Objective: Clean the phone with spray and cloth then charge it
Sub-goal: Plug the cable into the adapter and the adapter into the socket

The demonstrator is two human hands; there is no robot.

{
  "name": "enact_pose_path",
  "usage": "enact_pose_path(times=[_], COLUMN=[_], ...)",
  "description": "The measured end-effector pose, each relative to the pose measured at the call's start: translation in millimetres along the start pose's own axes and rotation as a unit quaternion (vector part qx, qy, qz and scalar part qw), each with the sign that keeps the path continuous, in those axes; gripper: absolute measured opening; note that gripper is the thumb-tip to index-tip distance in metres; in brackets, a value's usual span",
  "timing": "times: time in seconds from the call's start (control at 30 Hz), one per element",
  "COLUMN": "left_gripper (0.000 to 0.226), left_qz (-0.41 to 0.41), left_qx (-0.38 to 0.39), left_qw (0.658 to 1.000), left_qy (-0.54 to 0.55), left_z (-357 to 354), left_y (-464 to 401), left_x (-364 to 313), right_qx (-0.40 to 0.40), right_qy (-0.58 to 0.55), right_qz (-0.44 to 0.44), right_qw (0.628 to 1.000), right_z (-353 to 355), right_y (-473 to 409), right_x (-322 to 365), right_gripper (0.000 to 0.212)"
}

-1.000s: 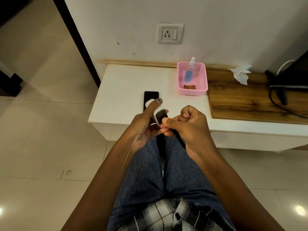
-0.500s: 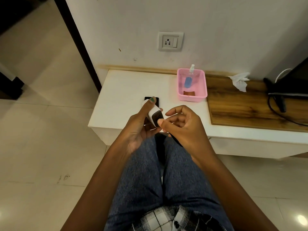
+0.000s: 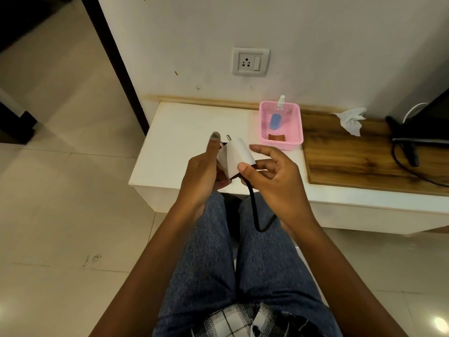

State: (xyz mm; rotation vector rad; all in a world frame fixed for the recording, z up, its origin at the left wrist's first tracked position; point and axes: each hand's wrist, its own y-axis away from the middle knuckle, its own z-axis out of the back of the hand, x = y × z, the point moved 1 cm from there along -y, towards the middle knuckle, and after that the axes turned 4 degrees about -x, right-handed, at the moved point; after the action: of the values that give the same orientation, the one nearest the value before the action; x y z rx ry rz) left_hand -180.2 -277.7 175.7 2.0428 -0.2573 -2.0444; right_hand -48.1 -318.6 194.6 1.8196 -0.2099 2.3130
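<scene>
I hold a white charger adapter over the table's front edge, its metal pins pointing up toward the wall. My left hand grips its left side with the thumb stretched up. My right hand pinches its lower right corner between thumb and fingers, where the black cable leaves and loops down over my lap. The black phone lies on the white table behind my hands and is almost fully hidden. The spray bottle and a brown cloth lie in the pink basket.
A wall socket with a switch sits above the table. Right of the basket are a wooden board, a crumpled white tissue, and black cables beside a dark device. Tiled floor lies to the left.
The adapter has turned so its white body and pins face up. My right hand has opened out from a tight pinch at the cable end. The view has tilted up toward the socket.
</scene>
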Motion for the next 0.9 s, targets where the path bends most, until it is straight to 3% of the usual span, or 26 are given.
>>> enact_pose_path(times=[0.07, 0.2, 0.33, 0.47, 0.6, 0.9], left_gripper=[0.029, 0.037, 0.023, 0.037, 0.039, 0.038], left_qz=[-0.018, -0.075, -0.123, -0.161, -0.179, -0.201], left_qx=[-0.009, -0.016, -0.028, -0.009, -0.022, -0.065], left_qw=[1.000, 0.997, 0.992, 0.987, 0.983, 0.974], left_qy=[0.002, 0.024, 0.028, -0.008, -0.043, -0.086], left_z=[0, -5, -15, -24, -35, -65], left_y=[0, -2, -12, -37, -83, -205], left_x=[1, 4, 3, -5, -14, -28], right_qx=[-0.011, -0.026, -0.040, -0.037, -0.025, -0.018], right_qy=[-0.030, -0.137, -0.221, -0.268, -0.273, -0.168], right_qz=[-0.016, -0.058, -0.088, -0.088, -0.078, -0.061], right_qw=[0.999, 0.989, 0.970, 0.959, 0.959, 0.984], right_z=[0, -3, -7, -12, -16, -25], right_y=[-5, -21, -49, -84, -125, -237], right_x=[-4, -8, -12, -17, -20, -34], right_gripper=[0.047, 0.046, 0.046, 0.042, 0.043, 0.046])
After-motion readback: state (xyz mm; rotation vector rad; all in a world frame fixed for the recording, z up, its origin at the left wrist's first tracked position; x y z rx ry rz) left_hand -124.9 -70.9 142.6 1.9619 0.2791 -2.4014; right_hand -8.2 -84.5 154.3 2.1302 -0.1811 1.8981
